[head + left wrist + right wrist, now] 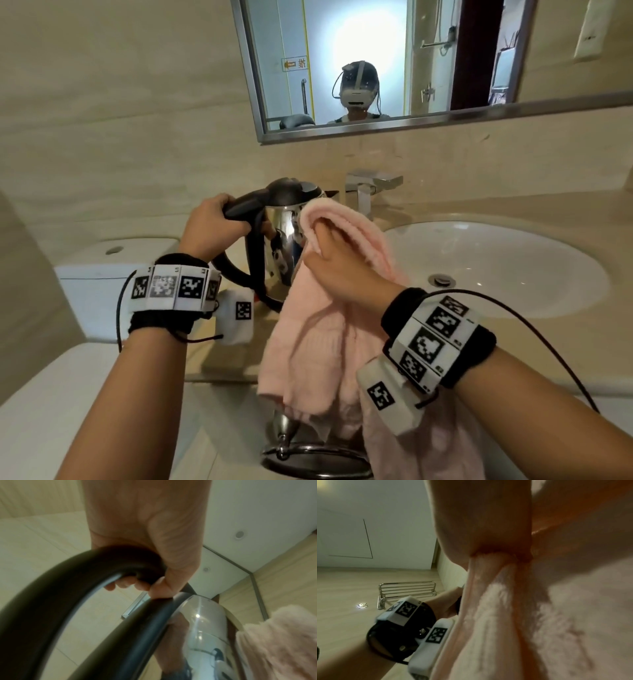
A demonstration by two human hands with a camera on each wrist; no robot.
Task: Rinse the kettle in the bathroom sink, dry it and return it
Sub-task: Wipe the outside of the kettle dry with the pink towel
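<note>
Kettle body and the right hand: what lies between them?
The pink towel. In the head view the right hand presses a fold of it against the kettle, whose handle the left hand grips.

Left hand [209, 224] fist curled in grip, wrist raised; right hand [337, 265] fingers pressing forward, forearm extended

Faucet [371, 192] just behind kettle [286, 240]

Dim warm light, mirror [376, 61] glare, blurred wrist views.
</note>
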